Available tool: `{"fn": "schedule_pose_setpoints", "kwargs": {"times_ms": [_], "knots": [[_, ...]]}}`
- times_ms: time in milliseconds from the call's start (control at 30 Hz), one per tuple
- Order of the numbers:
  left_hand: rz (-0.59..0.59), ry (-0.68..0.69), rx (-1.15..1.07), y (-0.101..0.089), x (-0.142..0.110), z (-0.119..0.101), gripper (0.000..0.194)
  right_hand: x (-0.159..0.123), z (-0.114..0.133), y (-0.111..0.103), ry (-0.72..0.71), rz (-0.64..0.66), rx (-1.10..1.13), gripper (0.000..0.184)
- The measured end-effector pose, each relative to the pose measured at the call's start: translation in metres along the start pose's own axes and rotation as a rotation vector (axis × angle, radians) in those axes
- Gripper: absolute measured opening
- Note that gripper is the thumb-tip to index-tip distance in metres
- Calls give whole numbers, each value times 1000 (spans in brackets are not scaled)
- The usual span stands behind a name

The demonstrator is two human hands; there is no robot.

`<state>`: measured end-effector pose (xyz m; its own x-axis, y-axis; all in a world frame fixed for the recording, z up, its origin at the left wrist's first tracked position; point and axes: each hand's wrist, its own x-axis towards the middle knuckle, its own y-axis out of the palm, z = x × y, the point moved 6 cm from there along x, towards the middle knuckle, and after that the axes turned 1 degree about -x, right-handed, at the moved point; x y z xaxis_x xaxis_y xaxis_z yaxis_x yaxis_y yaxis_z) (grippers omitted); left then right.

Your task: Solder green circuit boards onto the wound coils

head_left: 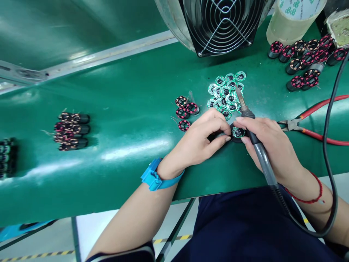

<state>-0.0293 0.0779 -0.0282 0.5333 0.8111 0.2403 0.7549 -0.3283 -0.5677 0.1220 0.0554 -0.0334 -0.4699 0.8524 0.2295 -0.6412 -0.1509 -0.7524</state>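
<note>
My right hand (272, 145) is closed round a soldering iron (262, 160), its metal tip slanting up and away over the loose boards. The thumb and a fingertip of this hand also reach the right side of a small round circuit board (238, 132), which sits on a dark round part. My left hand (207, 136), with a blue strap at the wrist, pinches that dark part from the left; the fingers hide much of it. Just beyond lies a pile of round green circuit boards (225, 92). Several small wound coils (182, 112) stand left of the pile.
A fan with a wire guard (225, 31) stands behind the pile. Red-handled pliers (293, 124) lie at the right, near the iron's black cable (325, 138). More coils (296, 83) stand back right, by a tape roll (283, 31). Another coil group (71, 131) sits left.
</note>
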Motion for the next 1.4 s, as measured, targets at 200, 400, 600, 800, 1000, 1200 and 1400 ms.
{"fn": "schedule_pose_setpoints", "kwargs": {"times_ms": [200, 400, 600, 800, 1000, 1200, 1400], "knots": [[-41, -33, -6, 2, 0, 0, 9, 0, 0, -1, -1, -9, 8, 49], [-17, -95, 12, 4, -1, 0, 7, 3, 5, -5, 22, -52, 27, 47], [-22, -101, 3, 6, 0, 0, 11, 8, 10, -6, 5, -97, 66, 49], [-32, -89, -8, 5, 0, -1, 14, 8, 12, -6, -35, -91, 1, 45], [-39, -76, -22, 5, 0, -1, 14, 9, 15, -7, -48, -89, -23, 49], [-50, -71, -30, 5, 0, 2, 13, 9, 15, -7, -85, -116, -22, 44], [-96, -83, -82, 3, 0, 2, 10, 9, 11, -5, -51, -102, -45, 46]]}}
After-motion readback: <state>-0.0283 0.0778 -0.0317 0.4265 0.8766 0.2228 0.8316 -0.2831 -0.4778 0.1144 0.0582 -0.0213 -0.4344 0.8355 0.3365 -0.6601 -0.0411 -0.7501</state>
